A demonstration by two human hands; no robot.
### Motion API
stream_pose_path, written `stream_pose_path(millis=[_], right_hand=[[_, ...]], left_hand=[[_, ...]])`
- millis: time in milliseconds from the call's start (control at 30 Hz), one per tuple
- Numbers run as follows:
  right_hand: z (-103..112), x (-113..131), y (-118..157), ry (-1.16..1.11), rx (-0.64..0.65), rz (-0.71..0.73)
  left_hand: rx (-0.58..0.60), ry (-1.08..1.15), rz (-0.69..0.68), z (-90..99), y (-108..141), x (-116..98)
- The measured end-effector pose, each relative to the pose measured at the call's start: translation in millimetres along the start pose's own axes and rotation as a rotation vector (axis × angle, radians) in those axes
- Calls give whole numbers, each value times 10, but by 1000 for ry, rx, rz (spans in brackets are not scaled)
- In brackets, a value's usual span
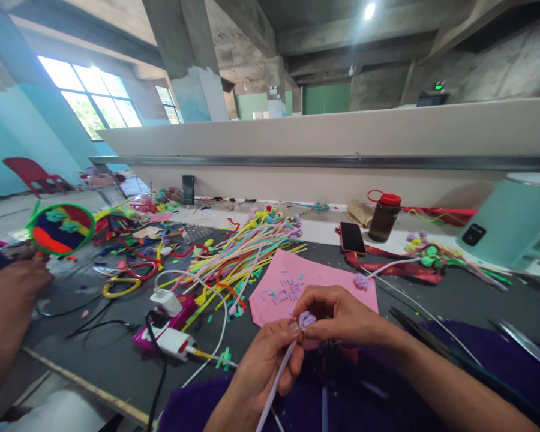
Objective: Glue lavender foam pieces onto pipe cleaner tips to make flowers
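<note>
Low in the middle of the view, my left hand (274, 343) is closed round the pale purple stem (275, 387) of a pipe cleaner flower. The small curled purple head (306, 320) shows between my hands. My right hand (339, 312) pinches that head with thumb and forefinger. Below and behind them lies a pink sheet (276, 270) with short purple cut pieces (285, 289) scattered on it. Another finished-looking purple flower (362, 281) rests on the sheet's right edge, its stem running off to the right.
Stemmed pipe cleaner flowers (252, 246) heap beyond the sheet. Left are scissors (132, 271), a purple power strip (184, 312) and cables. A phone (351, 238), bottle (383, 219) and green kettle (513, 222) stand right. Another person's hand (27, 276) nears a round green-rimmed object (62, 230).
</note>
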State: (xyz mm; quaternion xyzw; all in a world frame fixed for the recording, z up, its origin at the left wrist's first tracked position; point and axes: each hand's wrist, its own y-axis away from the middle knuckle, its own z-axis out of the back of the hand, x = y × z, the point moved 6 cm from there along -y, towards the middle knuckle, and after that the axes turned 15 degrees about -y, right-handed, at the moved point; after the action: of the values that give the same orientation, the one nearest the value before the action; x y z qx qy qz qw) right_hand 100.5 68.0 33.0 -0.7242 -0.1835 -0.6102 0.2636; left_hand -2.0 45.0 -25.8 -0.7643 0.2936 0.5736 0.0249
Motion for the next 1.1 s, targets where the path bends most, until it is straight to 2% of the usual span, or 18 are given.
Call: stream_pose_path(millis=[300, 567, 833, 1100], right_hand=[[37, -71, -7, -108, 16, -43], [99, -60, -34, -8, -50, -4], [84, -144, -32, -28, -14, -127], [78, -187, -38, -167, -13, -148]], left_hand=[[-11, -30, -33, 11, -10, 21], [-147, -256, -153, 54, 25, -81], [-397, -636, -212, 57, 111, -172], [-432, -784, -251, 33, 169, -254]])
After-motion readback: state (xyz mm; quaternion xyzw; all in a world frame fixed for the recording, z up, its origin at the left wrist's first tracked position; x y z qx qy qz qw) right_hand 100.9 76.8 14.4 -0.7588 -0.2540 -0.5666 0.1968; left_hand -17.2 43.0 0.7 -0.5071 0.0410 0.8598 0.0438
